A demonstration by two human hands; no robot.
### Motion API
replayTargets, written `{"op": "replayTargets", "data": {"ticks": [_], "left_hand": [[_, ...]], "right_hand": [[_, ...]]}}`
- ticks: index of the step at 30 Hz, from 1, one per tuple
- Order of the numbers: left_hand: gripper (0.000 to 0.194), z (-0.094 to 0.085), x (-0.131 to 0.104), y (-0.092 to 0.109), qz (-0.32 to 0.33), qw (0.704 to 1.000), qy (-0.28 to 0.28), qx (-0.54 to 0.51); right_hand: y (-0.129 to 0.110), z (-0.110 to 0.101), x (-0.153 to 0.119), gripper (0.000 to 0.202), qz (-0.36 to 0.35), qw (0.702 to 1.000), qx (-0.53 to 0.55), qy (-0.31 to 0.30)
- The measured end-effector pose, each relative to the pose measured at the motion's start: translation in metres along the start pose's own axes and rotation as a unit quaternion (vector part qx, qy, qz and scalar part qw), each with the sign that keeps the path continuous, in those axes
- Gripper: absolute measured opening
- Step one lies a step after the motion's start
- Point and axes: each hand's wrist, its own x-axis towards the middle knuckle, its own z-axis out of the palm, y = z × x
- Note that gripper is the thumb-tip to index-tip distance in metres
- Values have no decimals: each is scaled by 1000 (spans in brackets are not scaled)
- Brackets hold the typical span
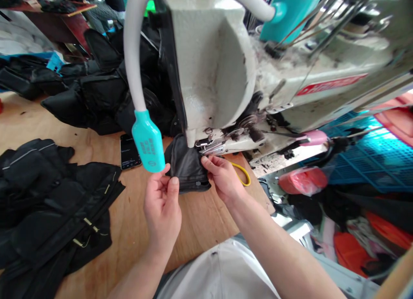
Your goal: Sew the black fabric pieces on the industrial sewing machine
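A black fabric piece (189, 165) with a zipper-like edge lies under the head of a sewing machine (209, 66). At its left edge, my left hand (163, 200) pinches the fabric between thumb and fingers. My right hand (224, 176) grips the right edge, close beside the presser foot and needle area (206, 148). The needle tip itself is too small to make out. Just above my left fingers hangs a turquoise lamp head (148, 142) on a bent white neck.
Black sewn pieces (54, 204) lie at the left, and more black bags (93, 97) are heaped behind. A phone (130, 152) rests near the lamp. To the right are a yellow loop (241, 173), a blue crate (361, 152) and a red plastic-wrapped bundle (302, 180).
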Motion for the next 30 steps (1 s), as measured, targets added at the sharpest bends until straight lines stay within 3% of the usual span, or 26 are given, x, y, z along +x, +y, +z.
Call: {"op": "replayTargets", "data": {"ticks": [11, 20, 30], "left_hand": [[40, 5, 7, 4, -10, 1000, 13, -15], [41, 9, 21, 0, 8, 998, 42, -39], [45, 9, 33, 1, 36, 998, 40, -11]], "right_hand": [[-8, -4, -3, 33, 26, 1000, 4, 11], [-3, 2, 5, 31, -13, 999, 1, 36], [-2, -1, 4, 33, -72, 991, -107, 28]]}}
